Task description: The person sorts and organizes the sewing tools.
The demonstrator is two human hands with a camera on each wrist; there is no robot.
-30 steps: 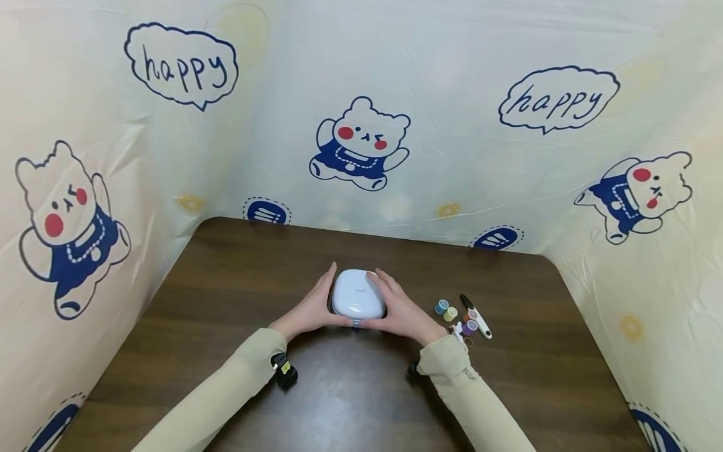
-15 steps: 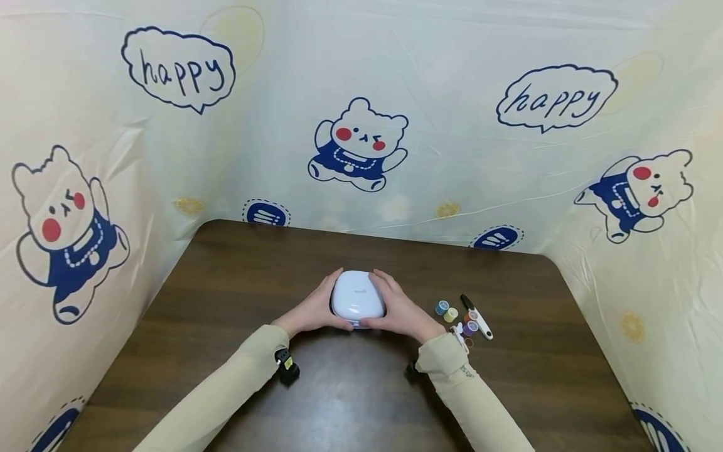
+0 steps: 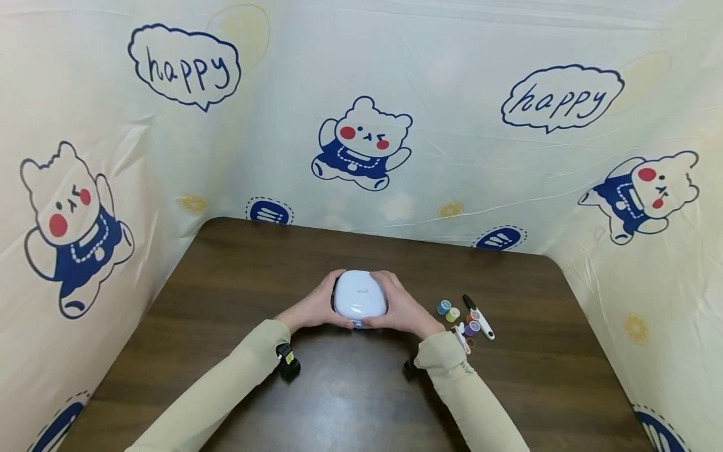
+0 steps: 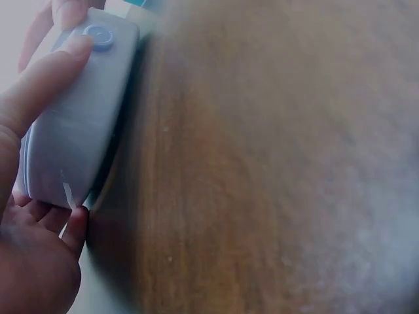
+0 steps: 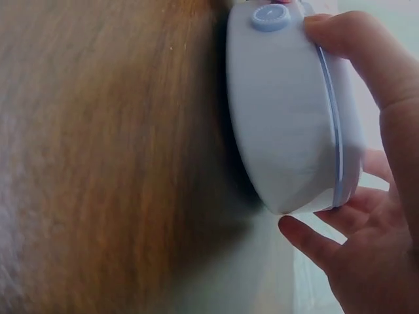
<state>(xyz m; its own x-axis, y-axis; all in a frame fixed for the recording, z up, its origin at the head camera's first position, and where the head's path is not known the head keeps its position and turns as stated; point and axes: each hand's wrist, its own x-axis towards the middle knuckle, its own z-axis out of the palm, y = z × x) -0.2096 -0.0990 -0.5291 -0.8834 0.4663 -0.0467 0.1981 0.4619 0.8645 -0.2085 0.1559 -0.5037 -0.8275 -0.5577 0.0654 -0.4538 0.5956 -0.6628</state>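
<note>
A pale blue-white rounded case sits on the brown table between both hands. My left hand grips its left side, and in the left wrist view the thumb of the left hand lies by a round button on the case's front. My right hand grips the right side. In the right wrist view the thumb of the right hand touches the seam near the button, with the other fingers round the far end of the case. The lid looks closed.
Right of the hands lie several small spools, among them a blue one, a yellow one and a purple one. A black-and-white tool and a small white item lie beside them. A printed curtain surrounds the table.
Both hands have closed in a little more round the case, with the fingers shifting along its sides. The case has stayed in nearly the same place.
</note>
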